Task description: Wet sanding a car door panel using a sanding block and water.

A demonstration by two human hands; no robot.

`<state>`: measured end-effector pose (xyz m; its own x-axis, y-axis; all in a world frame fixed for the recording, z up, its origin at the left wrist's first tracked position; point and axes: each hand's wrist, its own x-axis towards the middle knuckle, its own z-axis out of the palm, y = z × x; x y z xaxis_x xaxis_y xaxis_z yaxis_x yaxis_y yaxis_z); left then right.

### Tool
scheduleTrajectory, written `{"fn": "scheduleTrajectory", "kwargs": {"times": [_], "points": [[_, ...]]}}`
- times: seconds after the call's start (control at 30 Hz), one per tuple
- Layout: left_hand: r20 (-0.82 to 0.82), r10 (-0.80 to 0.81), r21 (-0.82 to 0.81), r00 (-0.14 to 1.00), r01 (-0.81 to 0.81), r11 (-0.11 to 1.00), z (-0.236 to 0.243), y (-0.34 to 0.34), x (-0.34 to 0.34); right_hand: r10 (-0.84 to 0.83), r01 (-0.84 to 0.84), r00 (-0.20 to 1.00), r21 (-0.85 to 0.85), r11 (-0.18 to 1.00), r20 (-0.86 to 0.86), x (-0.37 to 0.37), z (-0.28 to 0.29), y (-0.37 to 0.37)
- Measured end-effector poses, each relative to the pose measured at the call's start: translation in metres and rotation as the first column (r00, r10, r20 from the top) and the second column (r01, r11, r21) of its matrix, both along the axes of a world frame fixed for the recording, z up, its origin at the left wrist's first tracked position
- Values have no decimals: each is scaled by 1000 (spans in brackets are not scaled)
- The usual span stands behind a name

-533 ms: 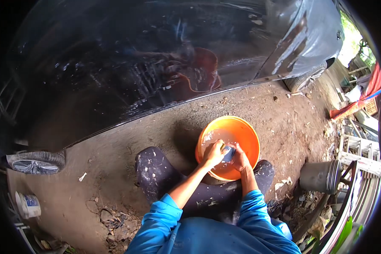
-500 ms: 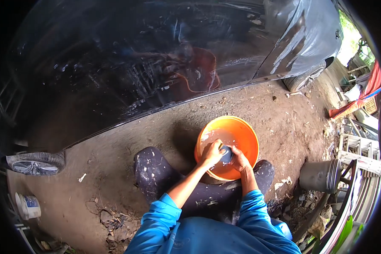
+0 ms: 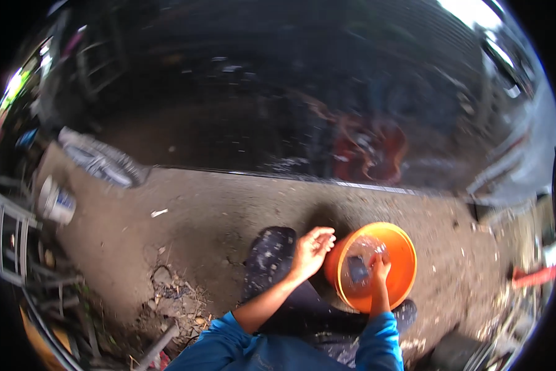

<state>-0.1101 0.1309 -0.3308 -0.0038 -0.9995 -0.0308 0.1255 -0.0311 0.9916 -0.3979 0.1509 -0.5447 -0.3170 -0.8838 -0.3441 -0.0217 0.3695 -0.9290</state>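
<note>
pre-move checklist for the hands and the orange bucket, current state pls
1. Right hand in orange bucket, holding dark small pad: ok.
2. Left hand free, at the bucket's left rim, fingers spread: ok; rim contact: cannot tell.
3. Bucket upright on dirt ground: ok.
4. Water in bucket: ok; depth: cannot tell.
5. Black car body wet, directly ahead: ok.

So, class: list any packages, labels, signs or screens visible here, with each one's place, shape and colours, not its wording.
White can or tub: on the dirt at far left, lying on its side, cylindrical, with a blue label patch.
No signs or screens visible.
</note>
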Motion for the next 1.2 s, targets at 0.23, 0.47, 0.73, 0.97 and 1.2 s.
{"fn": "scheduleTrajectory", "kwargs": {"times": [0.23, 0.47, 0.73, 0.97, 1.2], "points": [[-86, 227, -212, 970, -240, 947, 38, -23, -3, -252, 78, 925, 508, 858, 283, -84, -125, 40], [21, 575, -439, 818, -509, 741, 79, -42, 67, -295, 98, 590, 295, 950, 752, -58, -33, -25], [34, 901, -872, 432, -428, 237, 292, -156, 124, 753, -488, 656, -795, 362, -60, 270, 577, -176], [82, 992, -894, -100, -447, 29, 360, -211, 272, 42, -713, 689, -665, 224, -724, 245, 613, -183], [-22, 1000, -407, 8, -914, -1, 213, -234, 351, 86, -230, 955, -527, 818, -284, 10, 280, -106]]}}
